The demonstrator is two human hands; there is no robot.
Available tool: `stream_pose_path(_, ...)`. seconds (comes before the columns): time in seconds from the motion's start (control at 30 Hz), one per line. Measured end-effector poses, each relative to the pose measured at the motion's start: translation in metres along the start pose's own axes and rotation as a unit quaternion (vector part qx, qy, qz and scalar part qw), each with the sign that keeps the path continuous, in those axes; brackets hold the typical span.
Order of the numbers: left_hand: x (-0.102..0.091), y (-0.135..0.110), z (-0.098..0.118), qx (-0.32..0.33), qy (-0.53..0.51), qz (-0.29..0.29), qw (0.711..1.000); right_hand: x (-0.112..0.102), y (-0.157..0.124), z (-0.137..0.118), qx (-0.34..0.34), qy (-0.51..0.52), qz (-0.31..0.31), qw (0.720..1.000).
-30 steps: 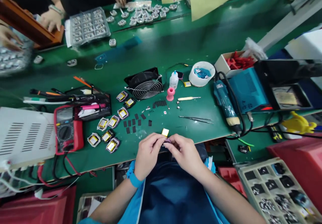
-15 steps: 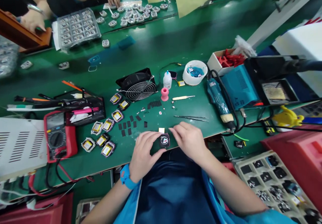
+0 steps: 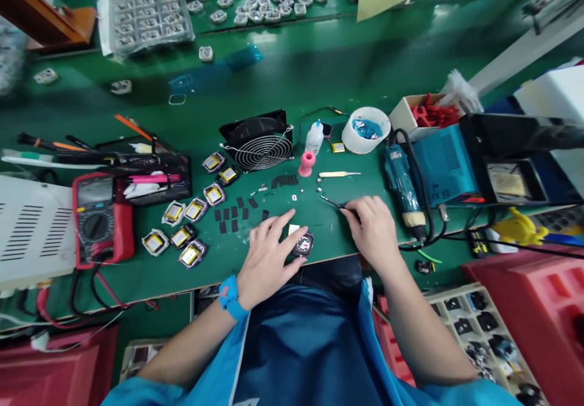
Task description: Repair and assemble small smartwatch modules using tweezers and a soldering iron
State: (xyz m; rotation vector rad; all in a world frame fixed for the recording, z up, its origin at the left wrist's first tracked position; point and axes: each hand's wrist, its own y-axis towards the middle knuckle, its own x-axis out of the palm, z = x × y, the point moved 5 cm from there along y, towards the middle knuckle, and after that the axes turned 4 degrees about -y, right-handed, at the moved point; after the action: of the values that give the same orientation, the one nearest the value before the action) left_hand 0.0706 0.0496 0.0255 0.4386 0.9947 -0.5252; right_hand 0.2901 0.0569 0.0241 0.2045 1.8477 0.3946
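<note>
Gripping tweezers (image 3: 331,202) in closed fingers is the right hand (image 3: 371,231); the left hand (image 3: 268,261), fingers spread, is touching the watch (image 3: 303,245).

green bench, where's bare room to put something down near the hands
Widest bare stretch: behind the fan, up to the far parts tray. A smaller patch lies at the front edge between the battery cells and left hand. Crowded between fan and left hand: black pads, small bits.

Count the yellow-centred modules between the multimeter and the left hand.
8. Two modules beside the fan; three in a row below those; three nearest the bench edge, left of the left hand. None seems hidden.
</note>
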Motion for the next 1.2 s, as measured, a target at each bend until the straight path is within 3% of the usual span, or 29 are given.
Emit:
stream_pose_path(0.17,-0.004,-0.011,-0.005,0.003,-0.02,0.059,0.998,-0.012,-0.01,-0.008,0.075,0.161,0.068,0.982)
stream_pose_path(0.3,-0.005,-0.017,-0.008,0.019,-0.022,0.04,0.999,-0.018,-0.018,-0.008,0.075,0.281,0.048,0.956)
stream_pose_path(0.43,-0.004,-0.012,-0.007,0.021,-0.022,0.038,0.999,-0.018,-0.024,-0.002,0.061,0.329,0.007,0.942)
stream_pose_path(0.57,-0.002,-0.009,-0.006,0.027,-0.043,0.033,0.998,-0.018,-0.033,0.001,0.103,0.366,0.014,0.925)
stream_pose_path(0.67,-0.003,-0.011,-0.006,0.036,-0.105,0.038,0.993,-0.015,-0.042,-0.011,0.123,0.404,0.02,0.906)
stream_pose_path(0.8,-0.005,-0.015,-0.008,0.037,-0.154,0.056,0.986,-0.007,-0.054,-0.048,0.058,0.472,0.005,0.88)
stream_pose_path(0.97,-0.003,-0.017,-0.007,0.036,-0.159,0.071,0.984,-0.001,-0.065,-0.075,-0.032,0.44,0.03,0.897)
stream_pose_path(1.2,-0.003,-0.015,-0.009,0.002,-0.156,0.038,0.987,0.002,-0.068,-0.076,-0.064,0.386,0.043,0.919)
